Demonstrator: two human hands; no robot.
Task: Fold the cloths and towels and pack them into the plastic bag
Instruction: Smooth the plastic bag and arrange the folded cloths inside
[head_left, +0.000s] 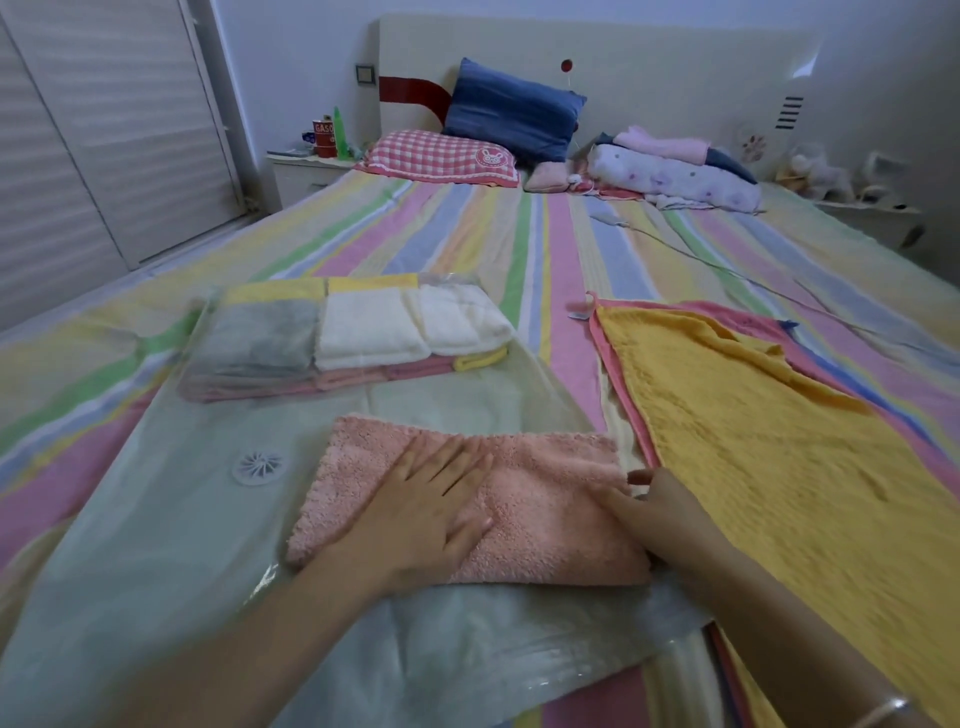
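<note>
The person is finishing the fold on a pink towel (545, 499), which is lying low in the centre of the frame on top of the clear plastic bag (156, 519) spread over the bed (467, 234). The left hand (431, 514) is pressing flat on it with straight fingers. The right hand (660, 514) is touching the towel's right edge; I cannot tell whether it is pinching it. A stack of folded towels (363, 332) is already sitting inside the bag's far end. Next, the pink towel is probably going to be folded once more or slid into the bag, which means lifting the opening; the yellow towel (779, 467) at right is waiting unfolded. A red can (323, 136) at upper left is showing "GASO".
</note>
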